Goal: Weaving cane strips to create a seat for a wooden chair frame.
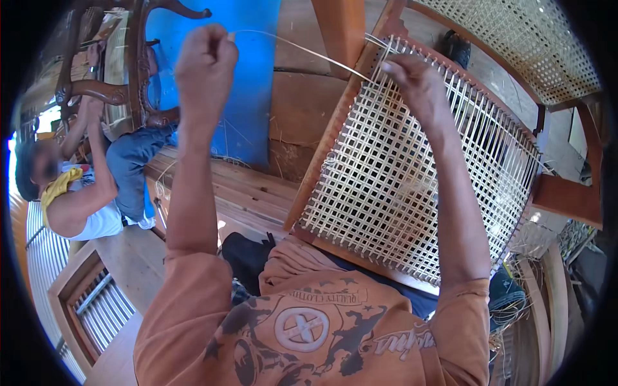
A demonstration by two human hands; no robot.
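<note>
A partly woven cane seat panel (386, 174) in a wooden chair frame (318, 164) lies tilted before me, to the right. Its lower left carries a dense lattice with small square gaps, while mostly parallel strands run along the upper right. My left hand (207, 61), raised well to the left of the panel, is closed on a thin pale cane strand (309, 51). From there the strand curves over to the panel's upper left edge. My right hand (415, 83) hovers over the weave near that corner, fingers pinched together; whatever they hold is too small to make out.
Another chair part with a cane panel (534, 32) stands at the upper right. A person (90, 186) sits at the left beside a dark carved wooden frame (135, 77). A blue sheet (248, 96) lies behind my left hand. Wooden planks (244, 193) run left of the panel.
</note>
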